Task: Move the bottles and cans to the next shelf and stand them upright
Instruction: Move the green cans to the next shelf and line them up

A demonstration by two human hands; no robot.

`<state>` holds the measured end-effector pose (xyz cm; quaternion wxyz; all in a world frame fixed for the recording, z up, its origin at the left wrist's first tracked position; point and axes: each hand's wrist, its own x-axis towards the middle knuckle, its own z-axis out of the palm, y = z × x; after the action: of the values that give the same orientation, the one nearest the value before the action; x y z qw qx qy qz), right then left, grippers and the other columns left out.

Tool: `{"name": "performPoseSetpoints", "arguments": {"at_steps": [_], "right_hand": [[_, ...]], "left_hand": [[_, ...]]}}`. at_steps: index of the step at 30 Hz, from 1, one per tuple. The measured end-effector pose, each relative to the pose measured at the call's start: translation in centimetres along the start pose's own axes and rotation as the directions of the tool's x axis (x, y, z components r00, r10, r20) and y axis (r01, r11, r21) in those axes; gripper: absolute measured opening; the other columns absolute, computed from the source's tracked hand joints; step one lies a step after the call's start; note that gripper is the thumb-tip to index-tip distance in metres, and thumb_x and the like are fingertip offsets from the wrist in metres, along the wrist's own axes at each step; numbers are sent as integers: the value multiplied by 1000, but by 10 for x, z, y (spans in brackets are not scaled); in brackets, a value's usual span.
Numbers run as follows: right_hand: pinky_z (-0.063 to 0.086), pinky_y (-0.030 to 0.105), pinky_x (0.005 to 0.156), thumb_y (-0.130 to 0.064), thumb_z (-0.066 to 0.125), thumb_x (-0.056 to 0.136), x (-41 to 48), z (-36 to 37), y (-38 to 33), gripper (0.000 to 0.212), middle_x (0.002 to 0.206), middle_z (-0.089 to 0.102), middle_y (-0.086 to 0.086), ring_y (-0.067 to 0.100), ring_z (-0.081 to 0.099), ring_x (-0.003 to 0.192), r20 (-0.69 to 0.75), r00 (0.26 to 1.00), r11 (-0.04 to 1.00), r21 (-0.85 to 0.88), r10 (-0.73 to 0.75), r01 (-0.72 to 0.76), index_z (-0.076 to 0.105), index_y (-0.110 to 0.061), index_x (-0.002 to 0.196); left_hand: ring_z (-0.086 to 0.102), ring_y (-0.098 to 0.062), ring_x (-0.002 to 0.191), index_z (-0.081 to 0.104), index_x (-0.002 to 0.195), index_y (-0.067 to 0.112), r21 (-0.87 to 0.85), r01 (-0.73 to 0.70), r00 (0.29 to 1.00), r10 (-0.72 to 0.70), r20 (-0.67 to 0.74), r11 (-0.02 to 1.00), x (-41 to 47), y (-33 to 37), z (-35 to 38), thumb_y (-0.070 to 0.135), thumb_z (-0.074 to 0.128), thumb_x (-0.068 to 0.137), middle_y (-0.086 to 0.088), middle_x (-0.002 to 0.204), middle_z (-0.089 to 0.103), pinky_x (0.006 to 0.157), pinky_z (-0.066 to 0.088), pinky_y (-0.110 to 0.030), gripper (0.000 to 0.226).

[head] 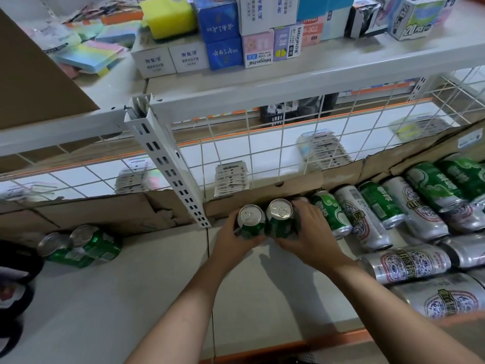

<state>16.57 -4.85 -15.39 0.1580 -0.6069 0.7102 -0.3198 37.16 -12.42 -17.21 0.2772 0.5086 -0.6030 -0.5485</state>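
SHELF RESTOCK: We are gripping two green cans, one per hand, just R of the foot of the white slotted post (170, 164). Our L hand (236, 241) is wrapping its fingers round the L can (251, 222). Our R hand (313, 232) is curling round the R can (279, 217) on the side facing away from the post. Both cans are standing tops-up w/ silver lids and pull tabs facing us, their sides touching. Whether they are resting on the R shelf (262, 298) or hanging just off it, we can't tell.

Farther R of the post, a heap (388, 214) of green and silver cans is lying on its sides, the nearest green one sitting just beside our R hand. L of the post, a pair (81, 245) of green cans is sitting on the L shelf (118, 298). The wide lens is skewing them, so we can't tell if they are upright.

Torn cardboard (262, 197) is running along the back on both sides of the post. A white wire grid (288, 132) is rising R of the post, w/ stacked packets (231, 179) showing behind it. Above the post, a yellow sponge (168, 15) and assorted boxes (223, 30) are crowding the top shelf (328, 64).
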Motion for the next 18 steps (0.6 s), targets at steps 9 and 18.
{"name": "performPoseSetpoints", "arguments": {"at_steps": [9, 18], "right_hand": [[51, 39, 97, -39, 91, 58, 14, -1, -29, 70, 114, 68, -9, 12, 59, 110, 147, 982, 959, 240, 118, -151, 62, -30, 120], [57, 18, 72, 7, 86, 66, -11, 49, -120, 75, 110, 63, -6, -6, 66, 93, 290, 949, 745, 605, 121, -280, 48, -16, 125]], "left_hand": [[67, -7, 112, 63, 129, 31, -49, -1, 994, -4, -105, 999, -28, 6, -22, 12, 95, 67, 11, 121, 72, 78, 56, -16, 72], [68, -4, 107, 64, 116, 41, -52, 0, 958, -15, -285, 999, -88, 9, -117, 21, 97, 65, 22, 112, 73, 93, 55, -29, 64]]}}
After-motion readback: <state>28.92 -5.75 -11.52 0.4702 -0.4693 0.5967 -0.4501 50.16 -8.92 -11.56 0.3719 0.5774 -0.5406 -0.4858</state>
